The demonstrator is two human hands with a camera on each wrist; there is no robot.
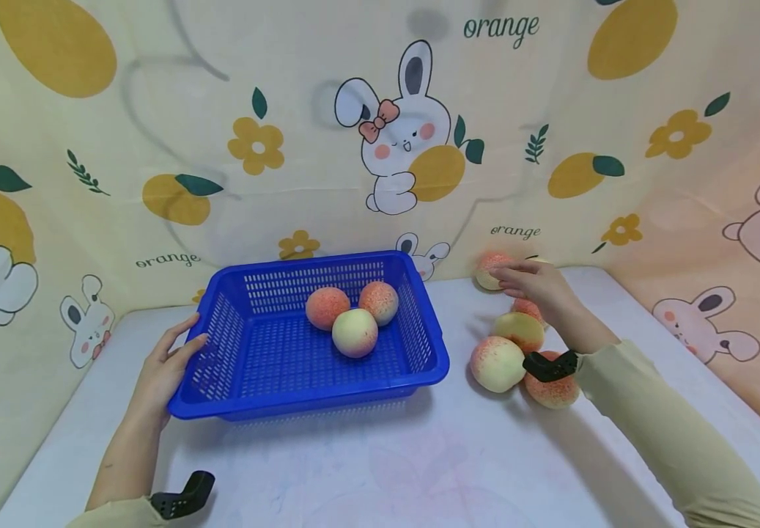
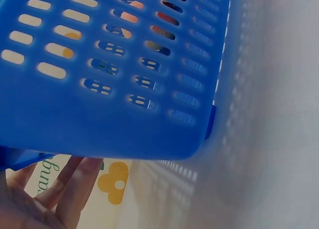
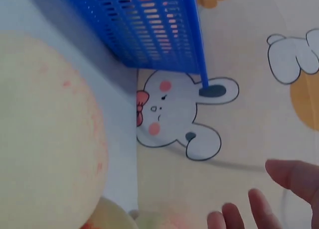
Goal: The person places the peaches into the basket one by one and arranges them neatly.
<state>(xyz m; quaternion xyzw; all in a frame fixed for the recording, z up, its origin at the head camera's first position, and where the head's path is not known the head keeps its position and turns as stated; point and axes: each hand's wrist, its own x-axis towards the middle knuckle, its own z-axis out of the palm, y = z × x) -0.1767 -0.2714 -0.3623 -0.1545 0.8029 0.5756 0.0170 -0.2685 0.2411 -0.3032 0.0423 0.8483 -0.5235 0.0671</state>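
Note:
A blue plastic basket point(image 1: 314, 396) with slotted walls stands left of centre. Three peaches point(image 1: 355, 333) lie together in its right half. At its left end, my left hand point(image 1: 158, 378) grips the rim; the left wrist view shows those fingers point(image 2: 82, 186) at the basket's edge. My right hand point(image 1: 541, 290) hovers over the far part of a loose group of peaches point(image 1: 498, 364), close to a pink-and-cream peach point(image 1: 493, 271) at the back. In the right wrist view the thumb and fingers point(image 3: 294, 176) are spread apart with nothing between them. The hand partly hides some peaches.
A white-covered table point(image 1: 327, 469) carries everything. Behind it hangs a cream cloth point(image 1: 327, 220) printed with rabbits and oranges, which meets the table's back edge. Black curved mounts point(image 1: 185, 497) sit at both wrists.

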